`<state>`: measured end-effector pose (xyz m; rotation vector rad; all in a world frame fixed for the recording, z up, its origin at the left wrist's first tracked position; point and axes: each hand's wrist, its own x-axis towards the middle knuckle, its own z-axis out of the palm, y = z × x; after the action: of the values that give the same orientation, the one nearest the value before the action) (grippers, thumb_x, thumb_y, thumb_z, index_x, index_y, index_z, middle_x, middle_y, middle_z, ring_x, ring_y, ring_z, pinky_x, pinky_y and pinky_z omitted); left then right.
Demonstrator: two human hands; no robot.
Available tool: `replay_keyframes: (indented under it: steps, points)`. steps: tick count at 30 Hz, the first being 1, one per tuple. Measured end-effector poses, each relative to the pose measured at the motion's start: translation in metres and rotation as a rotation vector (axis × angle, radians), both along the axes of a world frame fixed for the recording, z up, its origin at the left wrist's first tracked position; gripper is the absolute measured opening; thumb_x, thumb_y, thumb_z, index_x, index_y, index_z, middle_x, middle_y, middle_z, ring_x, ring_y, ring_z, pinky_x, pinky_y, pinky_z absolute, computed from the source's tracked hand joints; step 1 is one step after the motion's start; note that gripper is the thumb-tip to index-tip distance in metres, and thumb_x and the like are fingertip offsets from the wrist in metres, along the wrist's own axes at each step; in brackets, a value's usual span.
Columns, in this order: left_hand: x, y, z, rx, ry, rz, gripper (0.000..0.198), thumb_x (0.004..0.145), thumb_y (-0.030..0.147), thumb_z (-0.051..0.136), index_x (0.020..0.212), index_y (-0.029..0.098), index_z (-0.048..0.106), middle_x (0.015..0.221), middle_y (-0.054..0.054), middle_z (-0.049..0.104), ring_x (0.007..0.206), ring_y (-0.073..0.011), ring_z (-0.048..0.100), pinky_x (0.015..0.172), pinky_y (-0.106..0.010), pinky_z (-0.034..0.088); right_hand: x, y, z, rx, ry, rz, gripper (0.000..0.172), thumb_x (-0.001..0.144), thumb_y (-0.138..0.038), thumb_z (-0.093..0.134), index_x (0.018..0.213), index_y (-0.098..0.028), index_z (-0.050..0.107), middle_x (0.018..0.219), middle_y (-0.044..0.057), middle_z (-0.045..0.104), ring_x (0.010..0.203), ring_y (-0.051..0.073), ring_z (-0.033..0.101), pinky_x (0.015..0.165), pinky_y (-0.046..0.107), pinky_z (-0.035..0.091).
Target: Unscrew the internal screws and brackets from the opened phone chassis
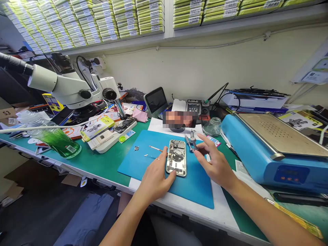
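Note:
An opened smartphone (176, 159) with its inner parts exposed lies upright-oriented on a blue work mat (138, 164). My left hand (156, 176) holds it in place, thumb over the lower end and fingers along the left side. At the phone's upper right, my right hand (216, 165) has thumb and fingertips closed at a grey screwdriver (194, 143). Another grey screwdriver (188, 140) lies beside it. Left of the phone are a thin pale stick (155, 148), a small metal component (136, 148) and a tiny white piece (146, 155).
A blue heating plate machine (256, 157) stands on the right. A glass jar (212, 126) and a soldering station (194, 107) are behind the mat. To the left are a microscope (69, 89), a bottle of green liquid (61, 141) and parts boxes (98, 128). Stacked packages (151, 17) fill the shelf above.

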<state>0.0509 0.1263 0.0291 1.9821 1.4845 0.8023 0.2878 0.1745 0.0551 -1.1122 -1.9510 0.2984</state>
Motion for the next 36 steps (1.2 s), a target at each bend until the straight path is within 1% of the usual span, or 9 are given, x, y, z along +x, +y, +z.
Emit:
replay_keyframes:
  steps: [7, 13, 17, 22, 26, 30, 32, 34, 36]
  points:
    - [0.0002, -0.0007, -0.0004, 0.002, 0.015, -0.004, 0.089, 0.096, 0.044, 0.057, 0.167, 0.01, 0.015, 0.165, -0.017, 0.041, 0.152, -0.0341, 0.042, 0.12, -0.05, 0.041, 0.0003, 0.0002, 0.0003, -0.002, 0.059, -0.087, 0.056, 0.103, -0.035, 0.056, 0.156, -0.027, 0.038, 0.104, 0.006, 0.072, 0.086, 0.02, 0.073, 0.062, 0.028, 0.059]
    - [0.0012, -0.0006, -0.0007, 0.013, 0.042, -0.011, 0.085, 0.099, 0.044, 0.053, 0.167, 0.011, 0.016, 0.166, -0.017, 0.04, 0.153, -0.0336, 0.04, 0.12, -0.05, 0.041, 0.0014, 0.0026, 0.0012, -0.007, 0.053, -0.126, 0.051, 0.102, -0.036, 0.058, 0.151, -0.025, 0.048, 0.109, 0.009, 0.073, 0.096, 0.024, 0.074, 0.062, 0.029, 0.06]
    - [0.002, -0.0009, -0.0002, 0.019, 0.057, -0.007, 0.083, 0.1, 0.044, 0.05, 0.167, 0.009, 0.016, 0.165, -0.018, 0.041, 0.152, -0.0341, 0.042, 0.119, -0.05, 0.042, 0.0024, 0.0063, -0.0006, 0.013, 0.043, -0.142, 0.046, 0.101, -0.037, 0.059, 0.146, -0.025, 0.054, 0.108, 0.009, 0.073, 0.095, 0.026, 0.074, 0.075, 0.036, 0.063]
    - [0.002, -0.001, -0.0013, 0.016, 0.07, -0.001, 0.082, 0.101, 0.045, 0.048, 0.167, 0.009, 0.016, 0.166, -0.017, 0.039, 0.152, -0.0337, 0.042, 0.12, -0.049, 0.041, 0.0041, 0.009, -0.0011, 0.025, 0.028, -0.13, 0.028, 0.1, -0.037, 0.06, 0.124, -0.024, 0.066, 0.104, 0.009, 0.075, 0.093, 0.028, 0.073, 0.085, 0.044, 0.062]
    - [0.002, -0.0002, -0.0025, 0.021, 0.073, 0.002, 0.082, 0.101, 0.045, 0.048, 0.167, 0.01, 0.015, 0.167, -0.015, 0.038, 0.152, -0.0327, 0.043, 0.12, -0.048, 0.041, 0.0057, 0.0082, 0.0, 0.018, 0.032, -0.116, 0.023, 0.099, -0.036, 0.06, 0.118, -0.025, 0.065, 0.103, 0.009, 0.075, 0.093, 0.029, 0.074, 0.085, 0.044, 0.062]
    - [0.0023, 0.0006, -0.0025, 0.026, 0.07, 0.0, 0.081, 0.101, 0.045, 0.048, 0.167, 0.009, 0.016, 0.167, -0.015, 0.038, 0.152, -0.0327, 0.043, 0.12, -0.049, 0.041, 0.0038, 0.0069, 0.0003, 0.006, 0.057, -0.079, 0.032, 0.099, -0.032, 0.06, 0.13, -0.025, 0.057, 0.106, 0.008, 0.075, 0.097, 0.027, 0.075, 0.086, 0.041, 0.062]
    - [0.0021, 0.0008, -0.0022, 0.022, 0.067, -0.001, 0.082, 0.101, 0.045, 0.048, 0.167, 0.009, 0.016, 0.166, -0.016, 0.039, 0.151, -0.0328, 0.043, 0.12, -0.049, 0.041, 0.0025, 0.0069, 0.0002, 0.002, 0.071, -0.048, 0.032, 0.1, -0.028, 0.056, 0.132, -0.026, 0.054, 0.102, 0.006, 0.074, 0.091, 0.024, 0.075, 0.08, 0.037, 0.061]
    - [0.0015, 0.0009, -0.0018, 0.013, 0.063, 0.001, 0.083, 0.1, 0.046, 0.048, 0.167, 0.009, 0.016, 0.165, -0.016, 0.041, 0.151, -0.0334, 0.044, 0.12, -0.05, 0.041, 0.0026, 0.0079, 0.0009, 0.012, 0.086, -0.021, 0.024, 0.1, -0.023, 0.053, 0.124, -0.026, 0.056, 0.093, 0.003, 0.072, 0.078, 0.02, 0.071, 0.069, 0.033, 0.058]
    - [0.0007, 0.0013, -0.0015, 0.004, 0.058, 0.007, 0.083, 0.1, 0.047, 0.048, 0.167, 0.01, 0.016, 0.164, -0.016, 0.043, 0.15, -0.0346, 0.045, 0.118, -0.051, 0.042, 0.0042, 0.0086, 0.0046, 0.037, 0.102, 0.008, 0.015, 0.098, -0.018, 0.051, 0.108, -0.025, 0.059, 0.085, 0.002, 0.067, 0.069, 0.018, 0.065, 0.061, 0.031, 0.053]
